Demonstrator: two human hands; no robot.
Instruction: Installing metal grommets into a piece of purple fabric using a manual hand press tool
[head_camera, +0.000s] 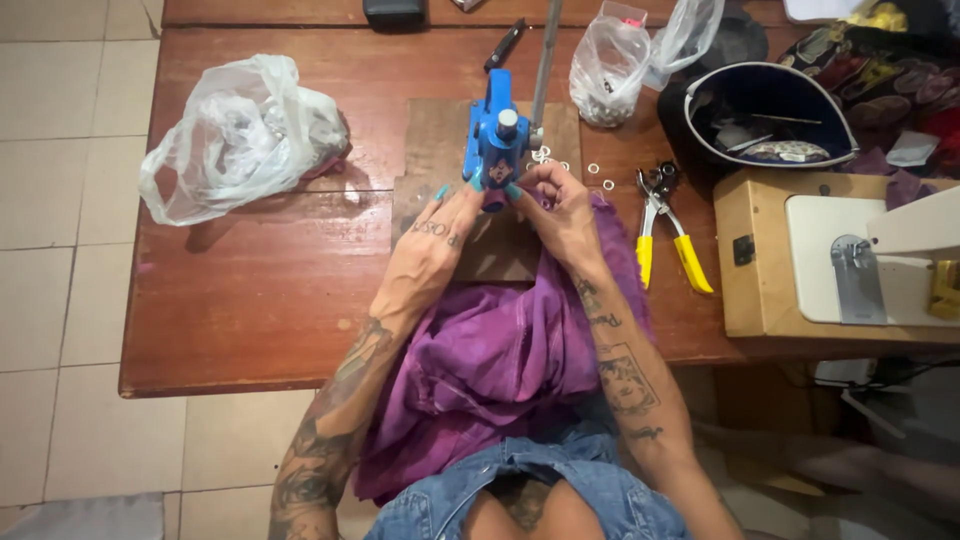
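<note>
A blue hand press (497, 132) stands on a wooden board (440, 150) on the red-brown table (260, 290). Purple cloth (500, 360) runs from my lap up to the base of the press. My left hand (437, 228) and my right hand (556, 205) both pinch the cloth's edge right under the press head, fingertips touching the tool's base. Small silver rings (594, 170) lie loose just right of the press. The part of the cloth under the press head is hidden by my fingers.
Yellow-handled pliers (665, 225) lie right of my right hand. A crumpled clear plastic bag (235, 135) sits at the left, another bag of small metal parts (610, 70) at the back. A dark open pouch (770, 115) and a sewing machine (860, 255) stand at the right.
</note>
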